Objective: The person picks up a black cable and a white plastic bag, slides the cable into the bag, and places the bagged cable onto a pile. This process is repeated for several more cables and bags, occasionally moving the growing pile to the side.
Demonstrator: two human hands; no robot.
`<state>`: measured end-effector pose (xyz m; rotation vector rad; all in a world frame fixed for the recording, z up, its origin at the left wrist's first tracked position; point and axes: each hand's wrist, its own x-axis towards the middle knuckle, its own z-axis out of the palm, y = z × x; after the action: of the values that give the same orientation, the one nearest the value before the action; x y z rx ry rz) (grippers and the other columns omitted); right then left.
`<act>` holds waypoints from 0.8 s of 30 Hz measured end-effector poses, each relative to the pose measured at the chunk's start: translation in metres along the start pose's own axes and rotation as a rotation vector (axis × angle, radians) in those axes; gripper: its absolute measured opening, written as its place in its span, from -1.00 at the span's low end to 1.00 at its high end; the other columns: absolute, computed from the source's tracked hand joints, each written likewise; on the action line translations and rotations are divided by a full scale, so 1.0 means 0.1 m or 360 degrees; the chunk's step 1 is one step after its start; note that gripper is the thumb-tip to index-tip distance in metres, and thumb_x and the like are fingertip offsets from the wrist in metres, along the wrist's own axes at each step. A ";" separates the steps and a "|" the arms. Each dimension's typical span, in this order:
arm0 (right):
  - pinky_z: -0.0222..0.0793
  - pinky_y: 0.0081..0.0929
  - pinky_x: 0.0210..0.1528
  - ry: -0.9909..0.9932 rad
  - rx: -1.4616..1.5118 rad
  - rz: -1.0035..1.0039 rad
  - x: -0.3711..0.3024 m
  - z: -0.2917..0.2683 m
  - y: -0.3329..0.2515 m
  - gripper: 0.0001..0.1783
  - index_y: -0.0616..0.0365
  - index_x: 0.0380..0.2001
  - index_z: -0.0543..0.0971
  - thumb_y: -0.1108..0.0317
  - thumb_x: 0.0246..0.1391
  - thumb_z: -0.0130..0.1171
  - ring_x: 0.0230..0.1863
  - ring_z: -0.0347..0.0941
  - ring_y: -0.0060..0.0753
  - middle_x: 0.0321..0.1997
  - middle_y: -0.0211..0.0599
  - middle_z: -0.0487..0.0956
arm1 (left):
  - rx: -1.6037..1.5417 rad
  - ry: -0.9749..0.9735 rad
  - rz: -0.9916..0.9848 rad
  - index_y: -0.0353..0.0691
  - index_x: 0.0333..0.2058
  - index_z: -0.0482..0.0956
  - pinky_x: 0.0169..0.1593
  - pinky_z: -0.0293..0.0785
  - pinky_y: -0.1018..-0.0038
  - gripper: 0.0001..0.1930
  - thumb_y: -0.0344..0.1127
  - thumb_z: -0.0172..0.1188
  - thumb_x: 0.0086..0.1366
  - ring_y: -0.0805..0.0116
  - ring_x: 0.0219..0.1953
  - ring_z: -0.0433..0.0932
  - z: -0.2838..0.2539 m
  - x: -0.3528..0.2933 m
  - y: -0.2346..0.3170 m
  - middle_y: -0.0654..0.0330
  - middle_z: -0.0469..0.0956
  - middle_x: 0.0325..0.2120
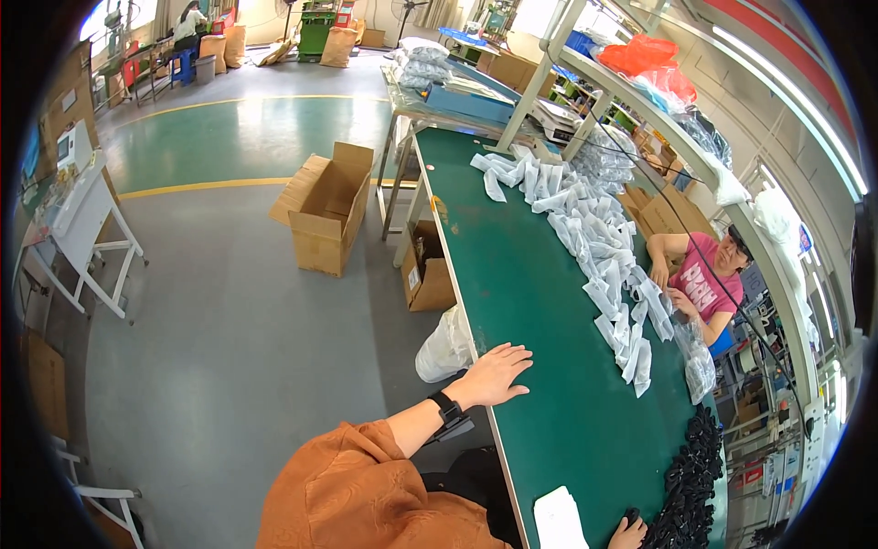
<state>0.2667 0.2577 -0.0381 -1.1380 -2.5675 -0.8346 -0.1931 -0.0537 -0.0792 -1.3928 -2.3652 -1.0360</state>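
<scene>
Overhead, left hand (494, 375) flat on green table (530, 302) edge.

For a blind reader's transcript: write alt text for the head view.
The person's left hand lies flat on the edge of a long green workbench, while the right hand touches a pile of small black parts. White pouches trail along the bench toward a co-worker seated opposite.

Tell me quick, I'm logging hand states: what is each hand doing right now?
Left hand: open, flat on the edge of the green table, holding nothing.
Right hand: mostly out of frame by the black parts; grip cannot be told.
</scene>
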 end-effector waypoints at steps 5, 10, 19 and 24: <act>0.51 -0.10 -0.34 -0.0003 -0.0023 0.0021 -0.07 -0.08 -0.05 -0.46 0.15 -0.13 0.58 -0.15 0.31 -0.04 -0.30 0.56 0.06 -0.26 0.00 0.59 | -0.0074 0.0014 0.0011 -0.31 0.11 0.51 0.44 0.05 0.21 -0.42 0.04 0.21 0.29 0.10 0.34 0.26 0.01 0.00 -0.01 0.05 0.40 0.23; 0.51 -0.07 -0.31 0.0042 -0.0029 0.0021 -0.08 -0.20 -0.13 -0.47 0.15 -0.17 0.58 -0.14 0.30 -0.01 -0.31 0.55 0.07 -0.28 0.01 0.59 | -0.0059 -0.0012 0.0002 -0.27 0.21 0.38 0.44 0.06 0.20 -0.35 0.04 0.22 0.28 0.08 0.33 0.27 0.02 0.02 -0.03 0.01 0.40 0.22; 0.51 -0.09 -0.29 0.0074 0.0033 0.0023 -0.11 -0.09 -0.10 -0.50 0.12 -0.14 0.58 -0.13 0.29 0.02 -0.28 0.54 0.06 -0.23 0.02 0.58 | -0.1253 0.0249 -0.0471 -0.09 0.45 -0.45 -0.33 0.58 0.39 0.06 -0.39 0.24 0.26 0.37 -0.57 0.60 -1.16 0.71 -0.37 0.12 0.64 -0.52; 0.44 -0.01 -0.13 -0.0109 0.0145 0.0167 -0.12 0.18 -0.03 -0.51 0.16 -0.03 0.52 -0.05 0.26 0.07 -0.09 0.47 0.15 -0.06 0.06 0.51 | -0.0922 0.0498 -0.0715 -0.12 0.44 -0.50 -0.43 0.60 0.40 0.03 -0.26 0.19 0.34 0.33 -0.67 0.59 -2.51 1.32 -0.73 0.09 0.66 -0.50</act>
<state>0.2734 0.2588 -0.0586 -1.2819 -2.5453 -0.6593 -0.3657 -0.1514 0.1364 -0.7364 -2.2742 -2.0149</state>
